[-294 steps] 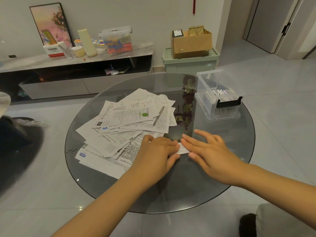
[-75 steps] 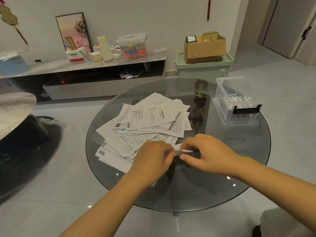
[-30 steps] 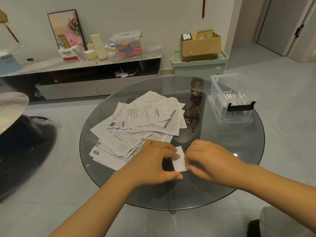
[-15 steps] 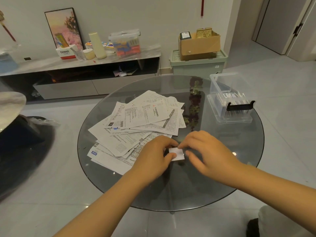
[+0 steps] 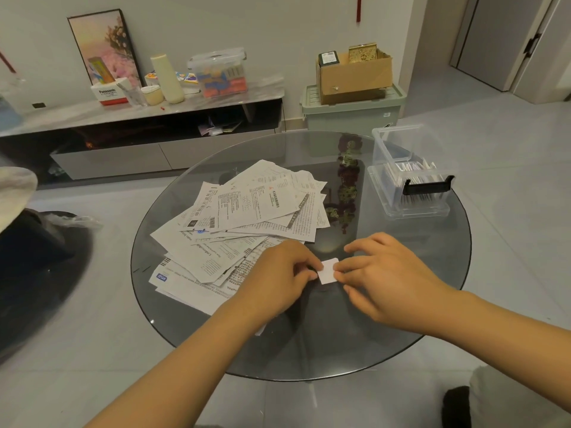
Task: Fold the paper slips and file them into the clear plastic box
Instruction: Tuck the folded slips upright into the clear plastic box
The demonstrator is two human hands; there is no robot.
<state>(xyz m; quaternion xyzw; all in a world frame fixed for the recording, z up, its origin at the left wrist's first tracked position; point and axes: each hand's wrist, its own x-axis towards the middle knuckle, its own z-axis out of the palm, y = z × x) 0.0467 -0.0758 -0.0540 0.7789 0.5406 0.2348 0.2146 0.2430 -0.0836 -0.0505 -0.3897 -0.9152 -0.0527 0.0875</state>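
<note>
I had one slip point(image 5: 328, 271) folded down to a small white square on the glass table point(image 5: 432, 273), just in front of me. My left hand point(image 5: 278, 278) pinched its left edge with curled fingers, and my right hand point(image 5: 386, 279) pinched the right edge, the other fingers loosely spread. I judged this the last crease of that slip. The next move called for lifting it and carrying it to the clear plastic box point(image 5: 411, 183), well apart at the far right, then slotting it upright among the folded slips already there. The unfolded pile point(image 5: 247, 223) waited on my left.
</note>
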